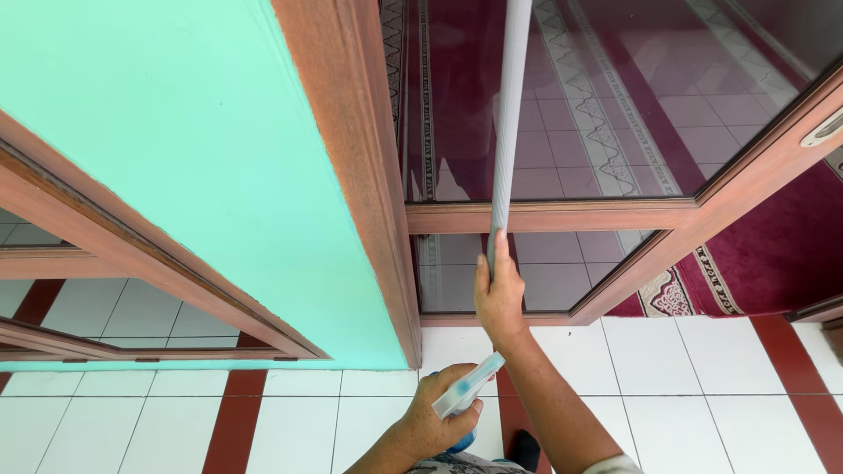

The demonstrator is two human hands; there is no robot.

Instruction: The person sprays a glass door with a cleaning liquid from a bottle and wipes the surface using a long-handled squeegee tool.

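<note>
The right hand (499, 297) is wrapped around the lower end of a long grey pole (510, 123), which runs up past the glass door panel (615, 96) and out of sight at the top. The left hand (436, 420) is closed on a spray bottle (468, 386), its white trigger head pointing up to the right; a bit of blue shows under the palm, probably the bottle's body, though the hand hides most of it. No label on it can be made out from here.

The pole lies across the wooden door frame (544, 215), over the rail between the upper and lower panes. Left of the frame stands a mint-green wall (176, 140), with a wood-framed window (97, 290) lower left. Behind the glass lies a maroon patterned carpet (773, 246). Below the hands, white floor tiles (667, 386) with red strips give open room on both sides.
</note>
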